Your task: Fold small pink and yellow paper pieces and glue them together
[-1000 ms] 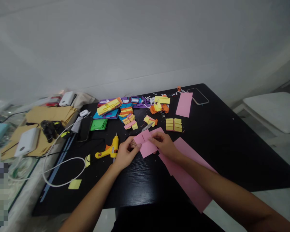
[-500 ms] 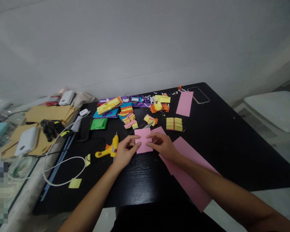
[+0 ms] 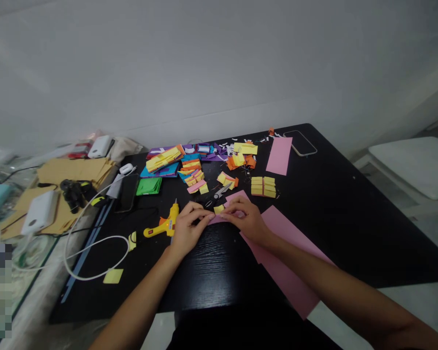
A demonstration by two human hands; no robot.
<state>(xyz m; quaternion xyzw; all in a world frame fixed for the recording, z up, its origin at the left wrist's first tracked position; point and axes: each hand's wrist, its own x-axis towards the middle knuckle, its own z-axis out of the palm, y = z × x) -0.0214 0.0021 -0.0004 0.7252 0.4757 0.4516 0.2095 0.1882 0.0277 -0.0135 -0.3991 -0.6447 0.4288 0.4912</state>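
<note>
A small piece of pink paper [image 3: 216, 220] is pinched by its two sides between my hands, tipped so that only a narrow strip shows. My left hand [image 3: 191, 224] grips its left end with thumb and fingertips. Its right end is held the same way by my right hand [image 3: 245, 217]. Just behind the fingertips lies a small yellow paper piece [image 3: 219, 209]. Scissors [image 3: 219, 193] rest on the black table beyond it. Larger pink sheets [image 3: 288, 262] lie beneath and beside my right forearm. A yellow glue gun [image 3: 168, 223] lies left of my left hand.
Bundled yellow strips [image 3: 263, 186], green paper [image 3: 149, 185] and cut scraps [image 3: 241, 161] spread along the back of the black table [image 3: 350, 223]. A phone [image 3: 300, 143] lies at the back right. A white cable [image 3: 99, 279] loops at the left, near brown envelopes [image 3: 73, 170].
The pink piece, flat and facing me before, has been tilted or folded down to a narrow strip. My fingertips have come closer together, and the scissors and small yellow piece are now uncovered.
</note>
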